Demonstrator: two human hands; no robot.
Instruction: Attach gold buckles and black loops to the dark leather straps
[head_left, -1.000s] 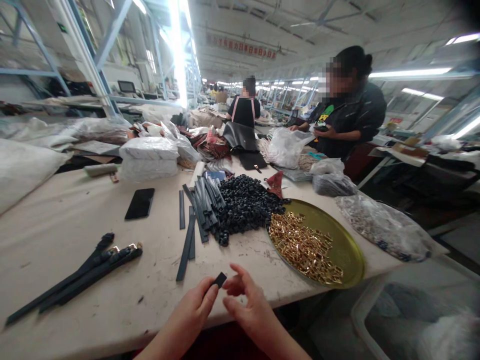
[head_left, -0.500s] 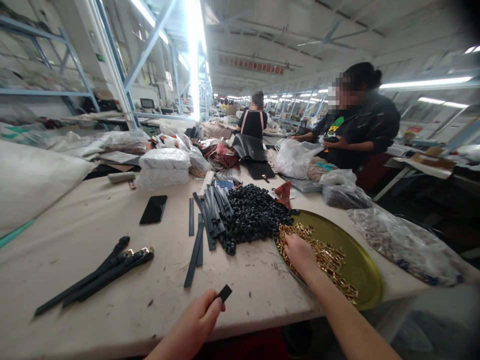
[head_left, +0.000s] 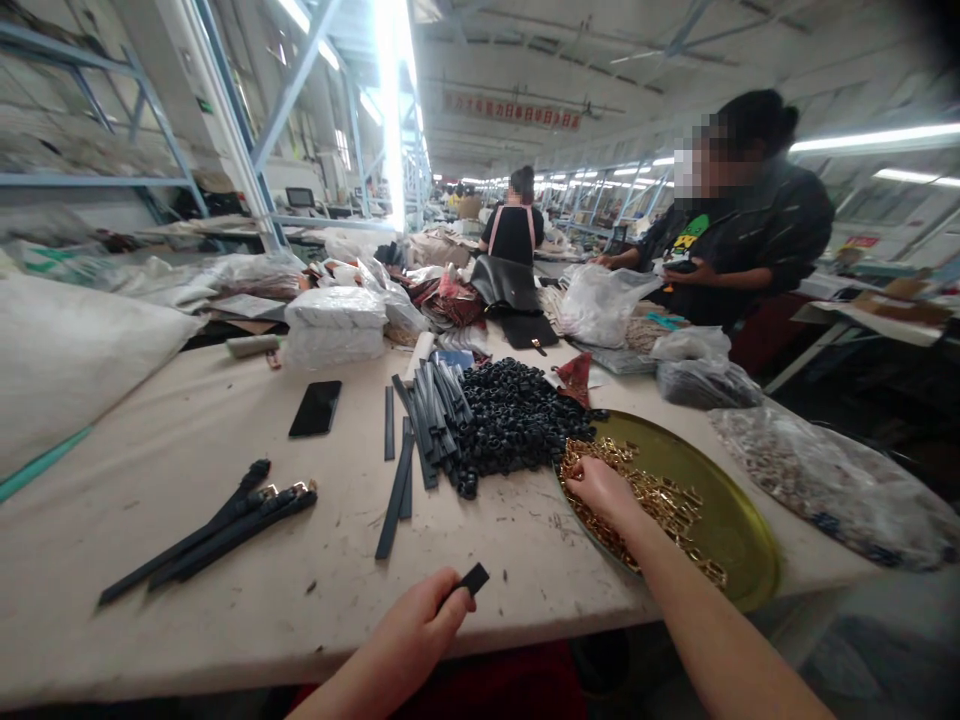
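Pinched in my left hand (head_left: 427, 622) near the table's front edge is a black strap (head_left: 474, 578), its short end sticking out past my thumb. On the round gold tray (head_left: 739, 530), my right hand (head_left: 604, 490) reaches into a heap of gold buckles (head_left: 679, 505), fingers curled down; whatever they grip is hidden behind the hand. Left of the tray lies a large pile of small black strap loops (head_left: 517, 410). Flat black strips (head_left: 431, 410) are heaped beside those loops. Several black straps with gold buckles (head_left: 225, 530) rest at the table's left.
A black phone (head_left: 315, 409) lies on the pale table (head_left: 247, 630). Plastic-wrapped packs (head_left: 336, 325) and a black leather piece (head_left: 506, 285) stand at the back. A clear bag (head_left: 825, 480) flanks the tray's right. A co-worker (head_left: 750, 220) stands at the far right.
The camera view has shifted a little, so the table's things sit slightly right and higher. My right hand stays in the buckles; my left still grips the strap, a bit farther right in view.
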